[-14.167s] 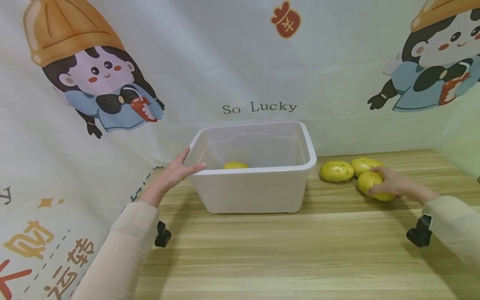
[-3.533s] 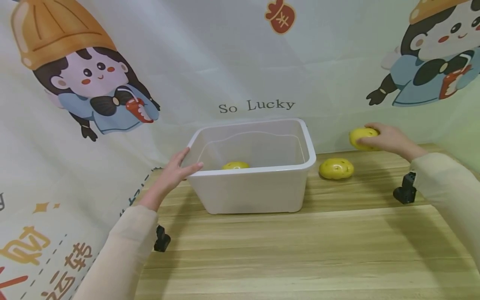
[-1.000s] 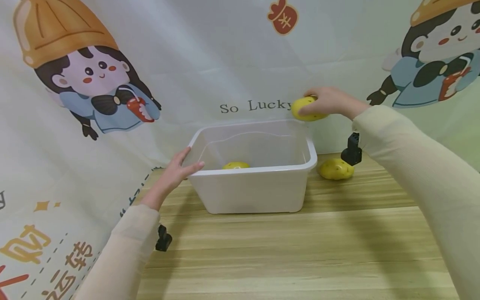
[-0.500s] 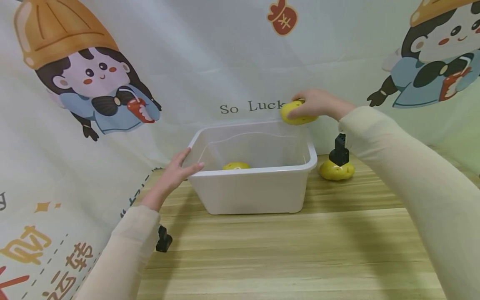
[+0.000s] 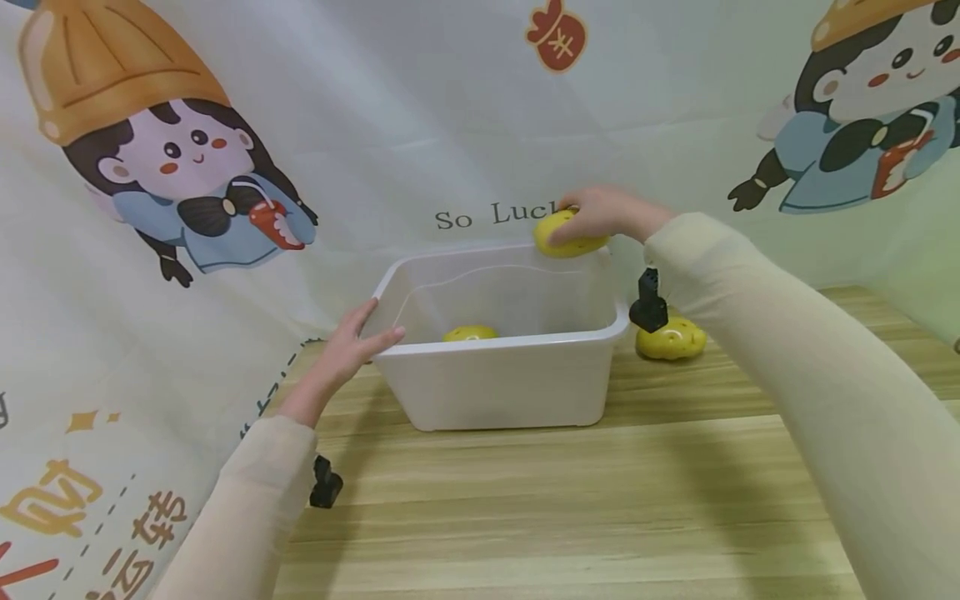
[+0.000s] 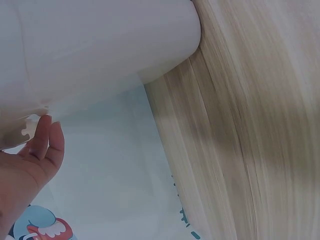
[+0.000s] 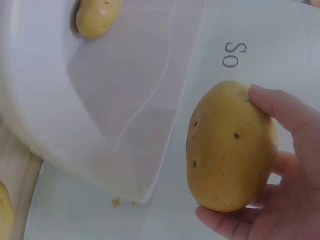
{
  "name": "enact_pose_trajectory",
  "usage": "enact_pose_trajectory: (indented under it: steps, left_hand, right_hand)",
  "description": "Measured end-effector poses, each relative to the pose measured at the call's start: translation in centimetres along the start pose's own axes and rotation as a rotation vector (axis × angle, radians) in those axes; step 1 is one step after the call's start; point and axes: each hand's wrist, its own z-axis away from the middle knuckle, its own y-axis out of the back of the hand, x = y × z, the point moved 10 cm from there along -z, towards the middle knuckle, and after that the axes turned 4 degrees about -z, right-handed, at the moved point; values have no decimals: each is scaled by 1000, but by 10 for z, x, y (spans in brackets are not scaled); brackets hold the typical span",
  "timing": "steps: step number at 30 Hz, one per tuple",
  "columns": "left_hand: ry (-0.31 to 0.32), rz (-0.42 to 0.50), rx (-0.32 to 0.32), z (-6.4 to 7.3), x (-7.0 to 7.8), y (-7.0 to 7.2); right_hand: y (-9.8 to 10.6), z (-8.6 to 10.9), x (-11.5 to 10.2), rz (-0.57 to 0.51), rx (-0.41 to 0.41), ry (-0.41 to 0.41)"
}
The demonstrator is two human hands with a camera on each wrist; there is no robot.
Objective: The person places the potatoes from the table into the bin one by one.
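My right hand grips a yellow potato above the back right part of a white plastic bin. In the right wrist view the thumb and fingertips hold this potato from its sides. My left hand holds the bin's left rim, its thumb reaching over the edge. The left wrist view shows those fingers bent under the rim. Inside the bin lies another potato, partly hidden by the front wall. A third potato rests on the table right of the bin, below my right wrist.
The wooden table extends in front of the bin. A printed white cloth hangs behind it and along the left side. Small black devices are fixed under both wrists, the right one overlapping the view of the table potato.
The potato that my right hand picked up on the right has been carried left, over the bin. Another potato has left the table since the oldest frame. My left hand stays at the rim.
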Motion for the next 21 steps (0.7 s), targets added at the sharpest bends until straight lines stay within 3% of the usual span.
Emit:
enact_pose_trajectory:
  steps: [21]
  left_hand:
    - [-7, 9, 1, 1, 0, 1]
  right_hand:
    - [-29, -17, -21, -58, -89, -15]
